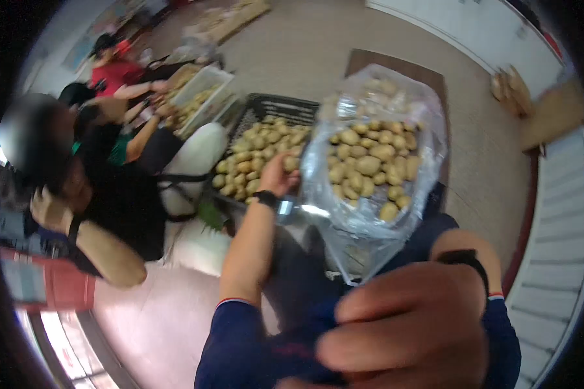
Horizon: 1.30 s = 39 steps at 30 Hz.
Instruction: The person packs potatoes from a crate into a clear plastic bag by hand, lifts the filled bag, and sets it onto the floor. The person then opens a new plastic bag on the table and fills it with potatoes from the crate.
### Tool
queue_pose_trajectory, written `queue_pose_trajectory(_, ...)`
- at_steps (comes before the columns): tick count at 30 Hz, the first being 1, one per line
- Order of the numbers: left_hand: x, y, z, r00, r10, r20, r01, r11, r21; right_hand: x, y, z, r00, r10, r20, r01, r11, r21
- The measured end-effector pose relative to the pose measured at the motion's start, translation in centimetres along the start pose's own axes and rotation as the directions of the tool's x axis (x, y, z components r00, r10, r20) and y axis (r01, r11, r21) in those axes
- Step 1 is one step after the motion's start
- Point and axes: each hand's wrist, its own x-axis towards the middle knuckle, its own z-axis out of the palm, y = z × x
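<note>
My left hand [279, 177], with a dark band on its wrist, reaches over the right part of a black crate [285, 104] of potatoes. Its fingers are closed around a potato [291, 164]. Right of the crate lies a clear plastic bag [315, 172], open at the top, with many potatoes [368, 165] inside. My right hand [402, 324] is large and blurred, close to the camera at the lower right. Its fingers are curled in, and anything inside them is hidden.
On the left, a person in black [123, 188] has one arm raised. Beyond, other people's hands are at a white crate [217, 81] of potatoes. A brown board [363, 59] lies under the bag. White cabinets [461, 26] stand at the back right.
</note>
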Motion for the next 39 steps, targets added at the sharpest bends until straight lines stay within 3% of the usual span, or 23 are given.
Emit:
queue_pose_trajectory(1, -0.2, -0.1, 0.3, 0.993, 0.107, 0.049, -0.106, 0.994, -0.012, -0.2, 0.3, -1.2, 0.989, 0.071, 0.132, -0.079, 0.995, 0.060)
queue_pose_trajectory(4, -1.7, 0.8, 1.0, 0.993, 0.097, -0.067, -0.097, 0.995, -0.001, 0.1, -0.2, -2.1, 0.915, 0.123, 0.385, -0.232, 0.940, 0.251)
queue_pose_trajectory(6, -2.3, 0.8, 0.5, 0.986, 0.113, -0.124, -0.120, 0.991, -0.053, -0.3, -2.8, -1.8, 0.916, 0.335, 0.222, -0.360, 0.929, 0.083)
queue_pose_trajectory(8, -2.1, 0.6, -0.2, 0.980, 0.180, -0.081, -0.189, 0.973, -0.131, -0.9, -2.6, -1.2, 0.916, 0.307, 0.258, -0.351, 0.925, 0.147)
queue_pose_trajectory(11, -1.6, 0.9, -1.0, 0.986, 0.104, -0.134, -0.121, 0.984, -0.128, -1.0, -1.7, -0.4, 0.920, 0.278, 0.277, -0.343, 0.912, 0.224)
queue_pose_trajectory(12, -1.0, 1.0, -1.6, 0.988, 0.106, -0.116, -0.114, 0.991, -0.064, -1.2, -1.1, -0.3, 0.913, 0.290, 0.289, -0.363, 0.899, 0.244)
queue_pose_trajectory(17, -0.1, 0.4, -1.9, 0.954, 0.182, -0.240, -0.225, 0.961, -0.163, -3.0, 0.3, 0.5, 0.850, 0.412, 0.330, -0.511, 0.797, 0.322)
queue_pose_trajectory(18, -0.6, 0.5, -1.6, 0.930, 0.212, -0.300, -0.275, 0.943, -0.187, -3.3, 0.8, 0.8, 0.829, 0.442, 0.343, -0.546, 0.771, 0.328)
queue_pose_trajectory(20, 0.2, 0.8, -2.6, 0.931, 0.113, -0.348, -0.195, 0.958, -0.212, -4.7, 2.1, 1.6, 0.774, 0.522, 0.359, -0.626, 0.718, 0.305)
queue_pose_trajectory(22, 1.7, 0.2, -4.7, 0.920, 0.208, -0.332, -0.284, 0.938, -0.199, -7.0, 3.8, 2.6, 0.734, 0.594, 0.328, -0.668, 0.717, 0.197)
queue_pose_trajectory(24, 2.2, 0.2, -5.4, 0.940, 0.251, -0.233, -0.303, 0.926, -0.226, -10.6, 5.0, 4.1, 0.504, 0.806, 0.310, -0.857, 0.511, 0.064)
queue_pose_trajectory(25, 4.7, -1.1, -8.2, 0.859, 0.492, -0.143, -0.465, 0.865, 0.187, -12.7, 5.6, 4.8, 0.372, 0.879, 0.298, -0.922, 0.388, 0.008)
queue_pose_trajectory(27, 10.9, -3.8, -13.7, 0.796, 0.583, -0.166, -0.489, 0.779, 0.391, -19.9, 6.7, 7.0, 0.198, 0.964, 0.177, -0.977, 0.180, 0.110)
queue_pose_trajectory(29, 11.9, -3.5, -14.0, 0.777, 0.526, -0.346, -0.522, 0.845, 0.113, -25.5, 8.1, 7.2, 0.241, 0.965, 0.105, -0.962, 0.252, -0.102)
queue_pose_trajectory(30, 7.9, -2.6, -11.4, 0.762, 0.596, -0.253, -0.412, 0.747, 0.521, -29.2, 8.8, 7.1, 0.238, 0.969, 0.059, -0.960, 0.244, -0.139)
queue_pose_trajectory(31, 3.4, -1.3, -8.3, 0.736, 0.659, -0.156, -0.170, 0.402, 0.900, -28.5, 9.0, 6.7, 0.226, 0.973, 0.057, -0.936, 0.233, -0.265)
queue_pose_trajectory(32, -0.8, 0.0, -5.5, 0.700, 0.712, -0.058, 0.044, 0.038, 0.998, -28.4, 8.4, 5.3, 0.183, 0.982, 0.036, -0.896, 0.182, -0.405)
queue_pose_trajectory(33, 1.0, -0.7, -6.3, 0.765, 0.592, -0.253, -0.243, 0.629, 0.738, -29.9, 7.4, 4.0, 0.131, 0.991, 0.006, -0.894, 0.121, -0.432)
queue_pose_trajectory(35, 3.1, -1.0, -7.6, 0.830, 0.420, -0.366, -0.381, 0.907, 0.178, -32.9, 9.0, 3.7, 0.207, 0.976, -0.065, -0.867, 0.152, -0.475)
queue_pose_trajectory(36, 2.7, -0.8, -8.0, 0.805, 0.562, -0.191, -0.233, 0.596, 0.769, -33.7, 9.5, 3.4, 0.220, 0.973, -0.072, -0.864, 0.160, -0.477)
queue_pose_trajectory(37, 0.8, -0.1, -7.1, 0.738, 0.675, -0.008, 0.011, 0.000, 1.000, -34.2, 9.7, 3.1, 0.182, 0.979, -0.097, -0.850, 0.107, -0.516)
queue_pose_trajectory(38, 0.7, -0.1, -6.8, 0.749, 0.657, -0.085, -0.086, 0.223, 0.971, -35.0, 9.8, 2.8, 0.137, 0.982, -0.128, -0.834, 0.045, -0.550)
queue_pose_trajectory(39, 0.7, -0.2, -6.5, 0.755, 0.635, -0.162, -0.175, 0.434, 0.884, -35.9, 9.9, 2.9, 0.184, 0.972, -0.146, -0.785, 0.056, -0.616)
